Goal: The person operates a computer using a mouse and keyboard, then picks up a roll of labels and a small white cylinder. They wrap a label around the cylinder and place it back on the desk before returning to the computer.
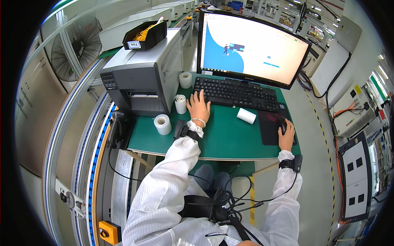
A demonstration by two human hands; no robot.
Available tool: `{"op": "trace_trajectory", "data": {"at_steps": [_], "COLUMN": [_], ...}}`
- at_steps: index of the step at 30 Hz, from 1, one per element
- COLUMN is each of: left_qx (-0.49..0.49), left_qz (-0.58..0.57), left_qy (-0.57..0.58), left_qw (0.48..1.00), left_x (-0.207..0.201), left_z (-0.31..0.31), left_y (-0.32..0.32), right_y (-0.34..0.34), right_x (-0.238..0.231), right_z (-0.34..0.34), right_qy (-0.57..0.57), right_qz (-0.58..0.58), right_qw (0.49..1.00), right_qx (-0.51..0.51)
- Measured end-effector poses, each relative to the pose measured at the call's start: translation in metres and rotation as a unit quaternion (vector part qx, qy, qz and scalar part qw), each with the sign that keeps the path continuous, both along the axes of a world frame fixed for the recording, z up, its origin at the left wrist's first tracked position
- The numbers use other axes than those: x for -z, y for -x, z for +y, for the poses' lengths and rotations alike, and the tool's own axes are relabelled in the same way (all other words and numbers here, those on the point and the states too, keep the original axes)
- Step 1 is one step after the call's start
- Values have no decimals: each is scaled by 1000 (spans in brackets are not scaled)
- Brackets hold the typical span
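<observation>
My left hand (pixel 198 108) lies with its fingers spread at the left end of a black keyboard (pixel 238 93), fingertips by the keys. A beaded bracelet and a black strap circle that wrist. At the right of the green table (pixel 230 143), my right hand (pixel 286 135) is wrapped round a black computer mouse (pixel 283 125) on a dark mouse pad (pixel 269 130). Behind the keyboard stands a monitor (pixel 266 45), lit with a mostly white page and a blue shape. White label rolls (pixel 163 124) stand left of my left hand, and another white roll (pixel 246 116) lies on its side.
A grey label printer (pixel 143 78) stands at the left, with a black bin (pixel 147 36) of yellow items on top. A handheld scanner (pixel 119 127) sits at the table's left edge. Conveyor rails (pixel 96 172) run along the left. Cables (pixel 234 201) hang over my lap.
</observation>
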State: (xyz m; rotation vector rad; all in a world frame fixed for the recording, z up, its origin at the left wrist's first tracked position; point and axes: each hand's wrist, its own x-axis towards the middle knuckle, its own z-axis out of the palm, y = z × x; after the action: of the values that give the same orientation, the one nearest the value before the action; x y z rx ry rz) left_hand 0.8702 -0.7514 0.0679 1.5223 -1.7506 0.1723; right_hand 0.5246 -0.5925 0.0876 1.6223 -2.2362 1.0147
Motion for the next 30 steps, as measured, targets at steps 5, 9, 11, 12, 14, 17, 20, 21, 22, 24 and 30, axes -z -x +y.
{"op": "trace_trajectory", "data": {"at_steps": [5,9,11,12,14,17,20,21,22,24,30], "left_qx": [18,39,35,34,35,39,-2,1,-19,-37,-50], "left_qz": [-12,-9,-12,-16,-20,-24,-70,-69,-78,-72,-76], "left_qy": [-8,-30,-32,-18,-5,-16,-44,-43,-42,-63,-80], "left_qw": [1000,999,999,999,999,999,997,997,996,995,993], "left_x": [3,0,0,1,2,0,-5,-5,-5,-5,-3], "left_z": [-1,-1,-2,-2,-3,-3,-4,-4,-4,-4,-7], "left_y": [5,8,7,7,7,9,20,23,25,31,29], "right_y": [6,5,3,2,2,2,3,3,4,4,2], "right_x": [3,2,1,1,1,2,1,1,2,3,2], "right_z": [1,2,2,1,1,0,2,1,1,1,0], "right_qy": [6,13,10,9,7,7,7,11,16,19,24], "right_qz": [9,23,23,24,25,22,23,26,30,34,26], "right_qw": [1000,1000,1000,1000,1000,1000,1000,1000,999,999,999], "right_qx": [7,-3,-1,2,6,7,14,11,10,13,16]}}
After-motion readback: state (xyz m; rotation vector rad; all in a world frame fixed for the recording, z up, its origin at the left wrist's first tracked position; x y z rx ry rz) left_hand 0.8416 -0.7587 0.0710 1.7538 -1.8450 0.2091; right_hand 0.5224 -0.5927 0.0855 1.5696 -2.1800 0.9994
